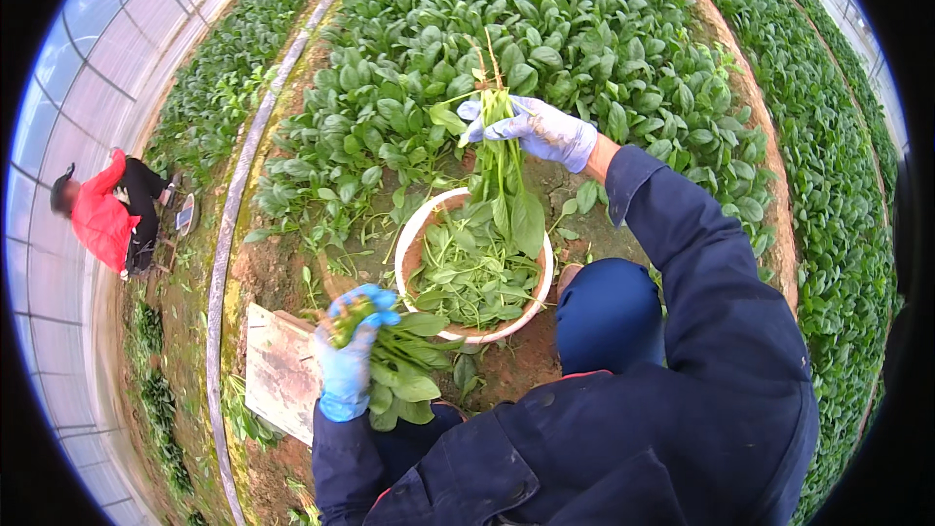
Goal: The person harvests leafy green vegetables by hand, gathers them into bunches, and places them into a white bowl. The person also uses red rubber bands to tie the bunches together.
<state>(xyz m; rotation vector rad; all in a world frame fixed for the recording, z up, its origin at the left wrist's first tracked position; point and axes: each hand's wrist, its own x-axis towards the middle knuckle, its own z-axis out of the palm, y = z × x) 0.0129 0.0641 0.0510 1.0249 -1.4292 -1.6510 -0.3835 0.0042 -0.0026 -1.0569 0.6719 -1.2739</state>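
Observation:
My right hand (544,133), in a soiled pale violet glove, grips a few uprooted spinach plants (498,168) by their stems. Their thin roots point away from me and the leaves hang over the far rim of a round white tub (404,245). Loose leaves and stems (475,263) lie inside the tub. In a blue glove, my left hand (350,358) is closed around a thicker bunch of spinach (409,365), held left of the tub near its rim. That bunch's roots face left, and its leaves spread right towards my lap.
A worn board (281,372) lies at my left. Beyond the tub grows a dense spinach bed (511,22). A grey hose (232,212) runs along the soil on the left. Further left, a person in red (106,215) sits low near the greenhouse's plastic wall (66,307).

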